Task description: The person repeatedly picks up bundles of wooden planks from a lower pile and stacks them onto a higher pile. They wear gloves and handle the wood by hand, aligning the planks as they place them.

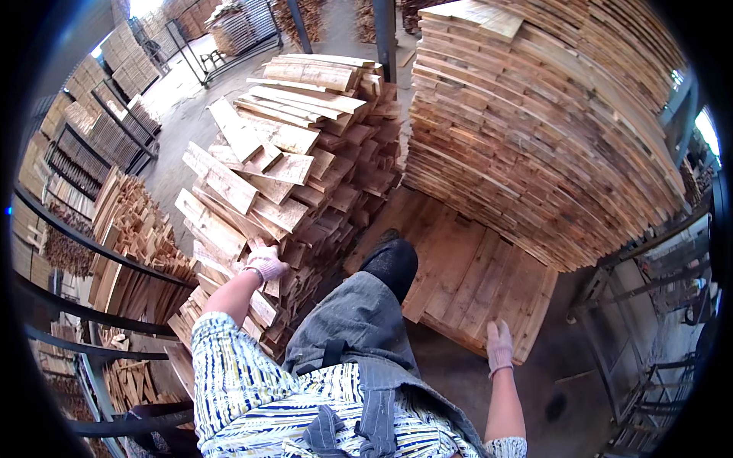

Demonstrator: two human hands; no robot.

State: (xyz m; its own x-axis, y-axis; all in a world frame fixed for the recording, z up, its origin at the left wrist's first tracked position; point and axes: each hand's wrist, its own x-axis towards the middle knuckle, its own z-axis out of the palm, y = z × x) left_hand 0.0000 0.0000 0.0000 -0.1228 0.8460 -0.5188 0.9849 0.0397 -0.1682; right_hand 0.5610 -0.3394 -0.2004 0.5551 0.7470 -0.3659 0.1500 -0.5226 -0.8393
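Daylight glares white on the floor at upper left and flares at the right rim, brightening the loose boards by my left fingers, while shade dims the lower right and fisheye distortion bows the tall stack inside blackened corners.

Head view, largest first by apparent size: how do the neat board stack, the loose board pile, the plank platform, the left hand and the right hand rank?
1. Neat board stack
2. Loose board pile
3. Plank platform
Smallest: left hand and right hand, too alike to rank.
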